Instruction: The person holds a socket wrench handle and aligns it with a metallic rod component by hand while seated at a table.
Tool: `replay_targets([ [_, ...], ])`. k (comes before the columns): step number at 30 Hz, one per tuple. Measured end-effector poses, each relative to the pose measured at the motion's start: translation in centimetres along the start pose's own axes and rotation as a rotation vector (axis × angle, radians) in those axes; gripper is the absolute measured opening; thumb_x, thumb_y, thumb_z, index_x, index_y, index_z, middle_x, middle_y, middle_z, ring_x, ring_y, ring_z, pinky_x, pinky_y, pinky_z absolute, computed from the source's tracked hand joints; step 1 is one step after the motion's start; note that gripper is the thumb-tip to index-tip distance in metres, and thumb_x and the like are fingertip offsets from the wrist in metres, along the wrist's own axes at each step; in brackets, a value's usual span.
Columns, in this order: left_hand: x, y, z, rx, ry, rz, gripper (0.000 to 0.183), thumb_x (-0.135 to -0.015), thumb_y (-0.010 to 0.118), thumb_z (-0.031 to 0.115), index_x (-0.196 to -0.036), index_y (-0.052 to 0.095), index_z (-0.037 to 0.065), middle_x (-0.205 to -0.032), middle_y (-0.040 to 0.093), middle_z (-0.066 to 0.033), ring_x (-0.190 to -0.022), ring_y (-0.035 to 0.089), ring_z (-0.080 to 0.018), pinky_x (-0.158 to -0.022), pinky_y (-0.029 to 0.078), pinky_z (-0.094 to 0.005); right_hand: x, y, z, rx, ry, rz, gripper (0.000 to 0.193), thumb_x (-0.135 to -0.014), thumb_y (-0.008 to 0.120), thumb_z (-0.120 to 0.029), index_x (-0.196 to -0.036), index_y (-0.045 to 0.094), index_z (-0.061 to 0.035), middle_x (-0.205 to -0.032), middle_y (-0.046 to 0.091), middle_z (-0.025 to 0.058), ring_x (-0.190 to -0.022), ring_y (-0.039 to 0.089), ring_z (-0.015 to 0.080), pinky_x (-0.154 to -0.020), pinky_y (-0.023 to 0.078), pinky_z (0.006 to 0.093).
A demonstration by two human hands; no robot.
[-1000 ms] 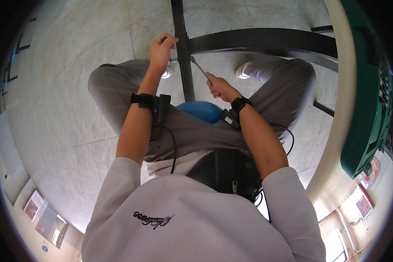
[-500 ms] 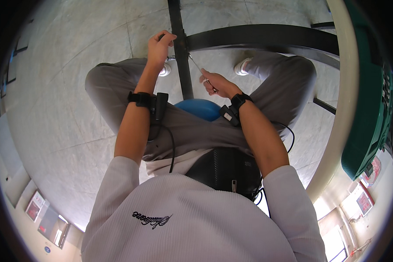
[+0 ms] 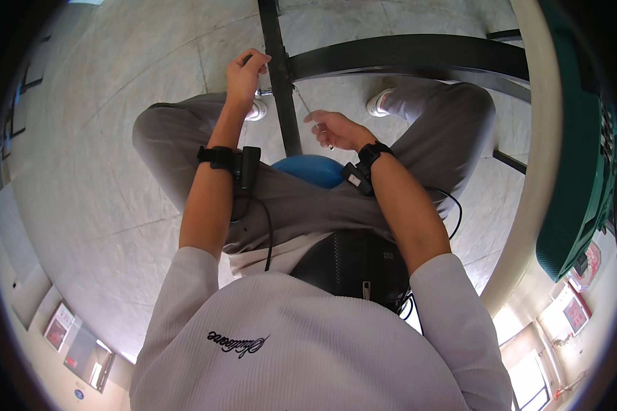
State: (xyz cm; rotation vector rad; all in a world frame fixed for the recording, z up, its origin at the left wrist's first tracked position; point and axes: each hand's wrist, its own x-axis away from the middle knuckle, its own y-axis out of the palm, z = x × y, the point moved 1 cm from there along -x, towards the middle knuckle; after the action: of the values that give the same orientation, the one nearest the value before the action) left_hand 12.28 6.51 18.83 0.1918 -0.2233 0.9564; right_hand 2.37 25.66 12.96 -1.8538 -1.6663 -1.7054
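Observation:
A black metal bar (image 3: pixel 281 82) runs upright through the view between my two hands. Close against its left side, my left hand (image 3: pixel 243 81) is closed with curled fingers around a dark piece that mostly hides in the grip. Just below that hand, a small silvery metal fitting (image 3: pixel 264 91) juts from the bar's left side. On the other side, my right hand (image 3: pixel 337 130) is closed round a thin metal tool (image 3: pixel 301 100), its index finger stretched along it. The tool's far end meets the bar near the crossbar joint; its exact kind is unclear.
A curved-looking black crossbar (image 3: pixel 418 55) joins the bar from the right. A blue round seat (image 3: pixel 312 170) shows between my legs. At right stand a pale rim (image 3: pixel 543 137) and a green case (image 3: pixel 574 185). Cables hang from both wrist devices.
My right hand has shifted slightly left, with its index finger reaching further along the tool. My left hand stays beside the bar, and the whole view has moved a little.

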Motion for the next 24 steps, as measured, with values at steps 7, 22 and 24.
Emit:
replay_targets([
  [7, -0.2, -0.1, -0.3, -0.007, 0.008, 0.004, 0.015, -0.07, 0.057, 0.015, -0.061, 0.053, 0.004, -0.057, 0.046, 0.0007, -0.055, 0.038, -0.0071, -0.053, 0.027, -0.0217, -0.3, 0.6, 0.3, 0.014, 0.005, -0.018, 0.02, -0.086, 0.029, -0.016, -0.096, 0.042, -0.005, -0.064, 0.039, 0.0029, -0.054, 0.037, 0.014, -0.049, 0.033, 0.028],
  [22, -0.2, -0.2, -0.4, -0.026, 0.015, 0.004, 0.015, -0.07, 0.057, 0.015, -0.06, 0.053, 0.004, -0.056, 0.045, 0.0017, -0.054, 0.036, -0.006, -0.052, 0.026, -0.0211, 0.1, 0.9, 0.5, 0.132, -0.001, 0.031, 0.024, -0.085, 0.032, -0.018, -0.1, 0.04, -0.0017, -0.059, 0.033, 0.0014, -0.052, 0.034, 0.0127, -0.051, 0.032, 0.0277],
  [24, -0.3, -0.1, -0.4, -0.018, 0.009, 0.001, 0.015, -0.07, 0.057, 0.014, -0.06, 0.053, 0.004, -0.056, 0.045, 0.0018, -0.054, 0.036, -0.0061, -0.052, 0.026, -0.0212, -0.1, 0.9, 0.5, 0.128, -0.036, 0.016, 0.019, -0.089, 0.024, -0.016, -0.094, 0.039, -0.0055, -0.06, 0.035, 0.0014, -0.05, 0.033, 0.0123, -0.047, 0.031, 0.0281],
])
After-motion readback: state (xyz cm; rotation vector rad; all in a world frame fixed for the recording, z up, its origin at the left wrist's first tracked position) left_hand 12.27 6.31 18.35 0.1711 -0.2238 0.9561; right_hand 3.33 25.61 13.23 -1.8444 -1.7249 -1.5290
